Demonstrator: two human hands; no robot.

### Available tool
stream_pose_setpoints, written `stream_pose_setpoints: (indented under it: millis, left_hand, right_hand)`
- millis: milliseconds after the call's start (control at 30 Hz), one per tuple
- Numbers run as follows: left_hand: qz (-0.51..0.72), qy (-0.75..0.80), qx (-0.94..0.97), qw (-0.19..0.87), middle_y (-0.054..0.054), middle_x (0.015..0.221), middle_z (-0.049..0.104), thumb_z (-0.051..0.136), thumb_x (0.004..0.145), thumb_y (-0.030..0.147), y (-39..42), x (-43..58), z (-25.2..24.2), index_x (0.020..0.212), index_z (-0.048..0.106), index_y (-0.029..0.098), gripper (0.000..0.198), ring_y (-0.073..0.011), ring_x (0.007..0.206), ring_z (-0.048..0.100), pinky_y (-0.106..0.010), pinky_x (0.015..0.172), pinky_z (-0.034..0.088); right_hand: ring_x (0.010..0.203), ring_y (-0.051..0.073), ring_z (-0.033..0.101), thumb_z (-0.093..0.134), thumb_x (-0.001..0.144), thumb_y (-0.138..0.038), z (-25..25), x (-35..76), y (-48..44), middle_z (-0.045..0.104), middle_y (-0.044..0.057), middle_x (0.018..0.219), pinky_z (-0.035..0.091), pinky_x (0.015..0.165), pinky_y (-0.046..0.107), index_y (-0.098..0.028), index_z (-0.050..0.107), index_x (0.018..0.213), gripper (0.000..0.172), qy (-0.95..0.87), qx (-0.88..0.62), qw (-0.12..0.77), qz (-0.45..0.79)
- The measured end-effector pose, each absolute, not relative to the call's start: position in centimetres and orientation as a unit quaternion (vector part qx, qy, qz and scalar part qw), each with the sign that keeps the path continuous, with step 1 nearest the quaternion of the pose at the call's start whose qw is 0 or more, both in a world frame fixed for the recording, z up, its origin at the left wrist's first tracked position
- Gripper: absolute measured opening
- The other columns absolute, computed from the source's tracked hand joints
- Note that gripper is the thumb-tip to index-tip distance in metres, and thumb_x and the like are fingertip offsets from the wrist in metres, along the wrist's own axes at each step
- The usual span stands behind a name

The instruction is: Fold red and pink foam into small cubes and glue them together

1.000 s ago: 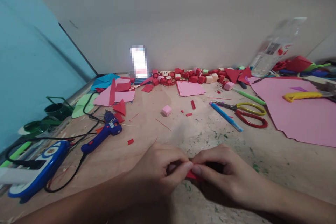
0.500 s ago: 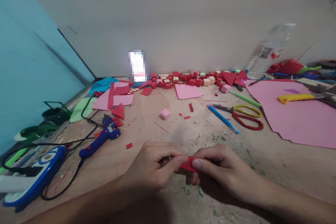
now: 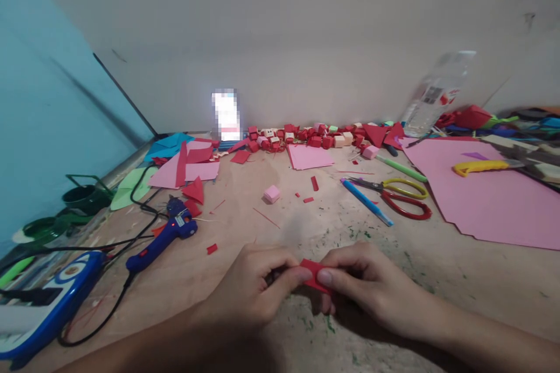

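Note:
Between both thumbs and fingers, a small red paper piece [image 3: 311,268] is pinched just above the table near its front. My left hand [image 3: 266,280] grips its left end, thumb on top. From the other side my right hand [image 3: 367,280] presses a thumb on its right part; the fingers beneath are partly hidden. A pink folded paper cube [image 3: 272,194] sits on the table beyond the hands. Small red paper scraps [image 3: 315,183] lie to the right of the cube, and another red scrap [image 3: 212,249] is left of my left hand.
At left lies a blue glue gun [image 3: 164,236] with a black cord. Scissors [image 3: 396,195], a blue pen [image 3: 366,203] and pink paper sheets [image 3: 490,204] lie at right. Along the wall are many small paper cubes [image 3: 315,141], a bright phone [image 3: 226,115] and a leaning bottle [image 3: 437,96].
The view has shifted slightly, so the table things appear a little further left. The red paper is tilted more, showing more of its upper surface. Both hands keep their grip.

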State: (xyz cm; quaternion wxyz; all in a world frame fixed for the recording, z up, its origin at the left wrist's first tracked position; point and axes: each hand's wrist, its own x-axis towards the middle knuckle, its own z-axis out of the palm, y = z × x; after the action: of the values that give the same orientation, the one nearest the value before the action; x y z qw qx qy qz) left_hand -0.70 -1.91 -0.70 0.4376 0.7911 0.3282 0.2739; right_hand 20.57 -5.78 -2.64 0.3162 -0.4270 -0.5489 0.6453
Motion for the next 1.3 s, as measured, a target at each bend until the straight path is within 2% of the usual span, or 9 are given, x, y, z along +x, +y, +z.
stream_pose_setpoints:
  millis: [167, 267, 500, 633, 900, 1000, 1067, 1167, 1300]
  left_hand:
    - [0.228, 0.333, 0.779, 0.480, 0.005, 0.058, 0.048, 0.061, 0.094, 0.029, -1.6, -0.7, -1.0, 0.076, 0.073, 0.013, 0.027, -0.0084, 0.052, 0.039, -0.020, 0.048, 0.028]
    - [0.202, 0.317, 0.792, 0.480, 0.006, 0.056, 0.045, 0.065, 0.091, 0.024, -1.6, -0.6, -1.0, 0.068, 0.071, 0.013, 0.027, -0.0079, 0.052, 0.040, -0.020, 0.050, 0.027]
    - [0.239, 0.286, 0.809, 0.455, 0.003, 0.061, 0.063, 0.060, 0.094, 0.013, -1.9, -0.5, -0.6, 0.075, 0.077, 0.015, 0.025, -0.0082, 0.053, 0.048, -0.020, 0.054, 0.033]
    - [0.258, 0.255, 0.818, 0.447, 0.004, 0.061, 0.063, 0.058, 0.096, 0.013, -1.9, -0.4, -0.8, 0.077, 0.076, 0.016, 0.027, -0.0078, 0.052, 0.046, -0.019, 0.052, 0.031]
    - [0.256, 0.322, 0.830, 0.376, 0.007, 0.052, 0.040, 0.061, 0.089, 0.020, -2.2, -0.3, -1.6, 0.060, 0.062, 0.014, 0.030, -0.0067, 0.047, 0.036, -0.022, 0.047, 0.025]
    - [0.271, 0.313, 0.833, 0.367, 0.006, 0.055, 0.047, 0.059, 0.092, 0.020, -2.0, -0.4, -2.0, 0.070, 0.069, 0.015, 0.024, -0.0075, 0.049, 0.040, -0.021, 0.048, 0.029]
    - [0.287, 0.317, 0.824, 0.372, 0.007, 0.060, 0.053, 0.065, 0.091, 0.020, -1.9, -0.6, -2.2, 0.094, 0.072, 0.017, 0.008, -0.0077, 0.049, 0.043, -0.019, 0.047, 0.033]
    - [0.323, 0.305, 0.828, 0.342, 0.006, 0.075, 0.065, 0.074, 0.086, 0.016, -1.7, -0.8, -2.4, 0.131, 0.060, 0.023, 0.047, -0.0078, 0.052, 0.050, -0.017, 0.051, 0.042]
    - [0.362, 0.225, 0.864, 0.269, 0.000, 0.088, 0.075, 0.069, 0.092, 0.009, -1.7, -0.8, -2.4, 0.119, 0.066, 0.024, 0.031, -0.0096, 0.061, 0.062, -0.018, 0.061, 0.051]
  right_hand:
    - [0.059, 0.014, 0.053, 0.062, 0.095, -0.060, -2.6, 20.7, -5.7, 0.062, 0.005, 0.062, 0.040, 0.059, 0.027, -0.014, 0.069, 0.067, 0.054, -0.580, -0.416, 0.327, 0.620]
    - [0.055, 0.013, 0.052, 0.059, 0.096, -0.061, -2.3, 20.6, -5.7, 0.060, 0.004, 0.061, 0.038, 0.053, 0.026, -0.014, 0.068, 0.070, 0.056, -0.590, -0.431, 0.301, 0.613]
    - [0.049, 0.009, 0.043, 0.062, 0.097, -0.055, -2.4, 20.7, -6.2, 0.054, 0.000, 0.060, 0.034, 0.048, 0.022, -0.012, 0.067, 0.077, 0.047, -0.588, -0.424, 0.282, 0.628]
    - [0.056, 0.012, 0.051, 0.058, 0.100, -0.053, -2.3, 20.9, -6.2, 0.061, 0.004, 0.065, 0.038, 0.053, 0.024, -0.012, 0.068, 0.075, 0.048, -0.613, -0.424, 0.285, 0.603]
    - [0.045, 0.008, 0.039, 0.070, 0.091, -0.055, -1.7, 20.7, -5.9, 0.049, -0.003, 0.054, 0.029, 0.044, 0.021, -0.014, 0.065, 0.074, 0.044, -0.546, -0.433, 0.273, 0.664]
    - [0.054, 0.011, 0.048, 0.071, 0.088, -0.062, -2.1, 20.8, -5.7, 0.060, 0.002, 0.063, 0.036, 0.050, 0.023, -0.013, 0.069, 0.076, 0.051, -0.522, -0.416, 0.319, 0.673]
    - [0.056, 0.011, 0.051, 0.070, 0.087, -0.065, -2.3, 20.9, -5.6, 0.064, 0.004, 0.066, 0.037, 0.054, 0.024, -0.013, 0.069, 0.076, 0.053, -0.501, -0.410, 0.342, 0.681]
    - [0.057, 0.011, 0.052, 0.072, 0.086, -0.064, -2.3, 20.9, -5.5, 0.065, 0.004, 0.067, 0.038, 0.056, 0.024, -0.014, 0.068, 0.074, 0.052, -0.486, -0.417, 0.344, 0.687]
    - [0.058, 0.012, 0.051, 0.069, 0.089, -0.064, -2.3, 20.9, -5.5, 0.063, 0.004, 0.067, 0.036, 0.054, 0.025, -0.015, 0.069, 0.075, 0.051, -0.500, -0.430, 0.331, 0.675]
